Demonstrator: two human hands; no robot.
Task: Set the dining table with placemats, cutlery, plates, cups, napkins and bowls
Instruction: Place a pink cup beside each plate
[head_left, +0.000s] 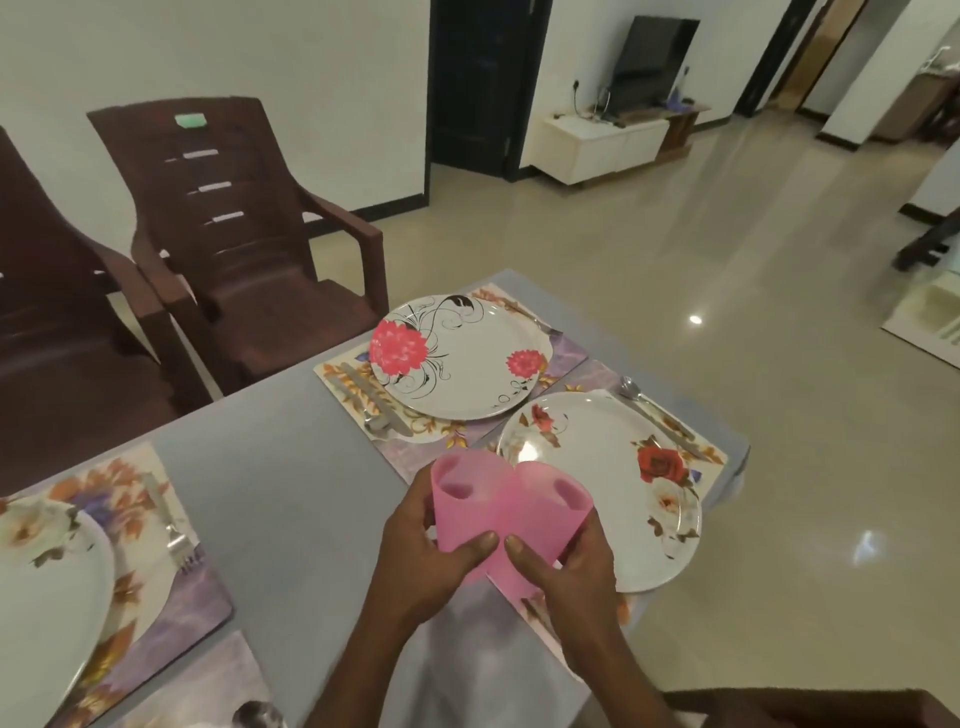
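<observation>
Left hand (426, 551) grips one pink cup (462, 512) | right hand (571, 564) grips the other cup (535, 525) | mouths splayed, likely separating them for the place settings

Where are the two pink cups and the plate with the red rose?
Left pink cup (460, 512): head view, on its side wall, held by the left hand (423, 561).
Right pink cup (540, 512): head view, on its side wall, held by the right hand (569, 577).
Red-rose plate (597, 447): head view, on its bare centre.

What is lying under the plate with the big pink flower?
The plate with the big pink flower rests on a floral placemat, cutlery beside it. The mat's middle is covered, so anything there cannot be seen.
</observation>
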